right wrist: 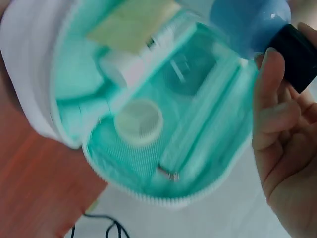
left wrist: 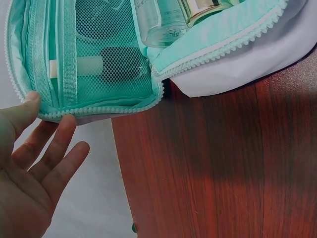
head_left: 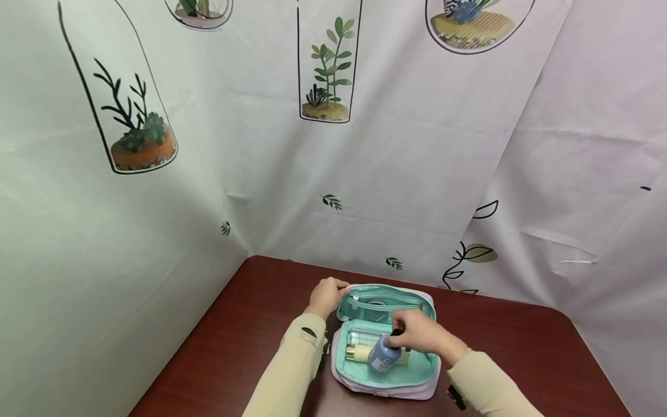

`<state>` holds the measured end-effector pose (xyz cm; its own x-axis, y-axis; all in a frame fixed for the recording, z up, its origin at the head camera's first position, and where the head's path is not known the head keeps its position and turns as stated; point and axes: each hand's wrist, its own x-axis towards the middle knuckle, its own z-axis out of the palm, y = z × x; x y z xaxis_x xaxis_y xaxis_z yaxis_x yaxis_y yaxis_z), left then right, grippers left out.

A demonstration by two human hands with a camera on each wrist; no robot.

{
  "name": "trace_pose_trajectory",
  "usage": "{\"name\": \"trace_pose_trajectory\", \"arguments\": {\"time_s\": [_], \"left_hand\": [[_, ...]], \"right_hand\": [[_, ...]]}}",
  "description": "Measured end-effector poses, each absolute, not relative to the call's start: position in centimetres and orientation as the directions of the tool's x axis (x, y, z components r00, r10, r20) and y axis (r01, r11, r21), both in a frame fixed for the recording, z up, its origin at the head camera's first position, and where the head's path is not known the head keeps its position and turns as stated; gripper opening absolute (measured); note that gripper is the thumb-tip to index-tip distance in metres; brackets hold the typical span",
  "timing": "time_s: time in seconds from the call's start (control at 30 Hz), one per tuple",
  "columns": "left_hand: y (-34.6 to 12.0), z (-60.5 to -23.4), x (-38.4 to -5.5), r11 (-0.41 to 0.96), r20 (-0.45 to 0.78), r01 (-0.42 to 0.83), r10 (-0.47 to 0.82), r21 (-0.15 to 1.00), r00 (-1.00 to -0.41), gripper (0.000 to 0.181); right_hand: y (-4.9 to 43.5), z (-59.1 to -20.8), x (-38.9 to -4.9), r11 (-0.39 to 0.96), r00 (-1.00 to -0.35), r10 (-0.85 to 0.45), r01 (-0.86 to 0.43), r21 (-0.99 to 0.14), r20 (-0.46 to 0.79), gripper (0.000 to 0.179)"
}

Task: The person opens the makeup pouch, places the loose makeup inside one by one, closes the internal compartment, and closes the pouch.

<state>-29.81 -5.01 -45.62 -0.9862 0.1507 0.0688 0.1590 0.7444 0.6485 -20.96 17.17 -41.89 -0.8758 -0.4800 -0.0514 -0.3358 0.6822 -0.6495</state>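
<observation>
A toiletry bag [head_left: 417, 389], lilac outside and mint inside, lies unzipped on the table with its lid folded back. My left hand [head_left: 326, 296] pinches the lid's zippered edge at its left corner, thumb above and fingers below in the left wrist view. My right hand [head_left: 424, 332] holds a blue bottle [head_left: 382, 356] by its black cap [right wrist: 295, 57], tilted over the main compartment. Beneath the bottle lie a pale yellow tube [head_left: 360, 352] with a gold end and a clear bottle [left wrist: 161, 25]. A dark-capped bottle [left wrist: 119, 64] shows through the lid's mesh pocket.
The dark red wooden table [head_left: 224, 341] extends to both sides of the bag. White patterned cloth [head_left: 396, 174] hangs behind its back edge and along the left. A black cable [right wrist: 111, 223] appears low in the right wrist view.
</observation>
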Motion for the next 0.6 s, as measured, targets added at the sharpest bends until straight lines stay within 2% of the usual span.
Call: {"name": "trace_pose_trajectory", "arguments": {"time_s": [0.27, 0.5, 0.6], "left_hand": [[-5.1, -45.7, -29.8, 0.740, 0.073, 0.165, 0.155, 0.653, -0.985, 0.027], [-5.1, -45.8, -29.8, 0.735, 0.071, 0.169, 0.162, 0.657, -0.984, 0.028], [-5.2, -45.8, -29.9, 0.731, 0.078, 0.174, 0.164, 0.660, -0.983, 0.027]], "right_hand": [[15.2, -44.9, -20.5, 0.653, -0.836, -0.549, -0.420, -0.630, -0.011, 0.030], [15.5, -46.5, -19.8, 0.653, -0.835, -0.546, -0.369, -0.662, -0.073, 0.030], [16.1, -46.6, -19.4, 0.689, -0.848, -0.526, -0.379, -0.618, -0.065, 0.030]]}}
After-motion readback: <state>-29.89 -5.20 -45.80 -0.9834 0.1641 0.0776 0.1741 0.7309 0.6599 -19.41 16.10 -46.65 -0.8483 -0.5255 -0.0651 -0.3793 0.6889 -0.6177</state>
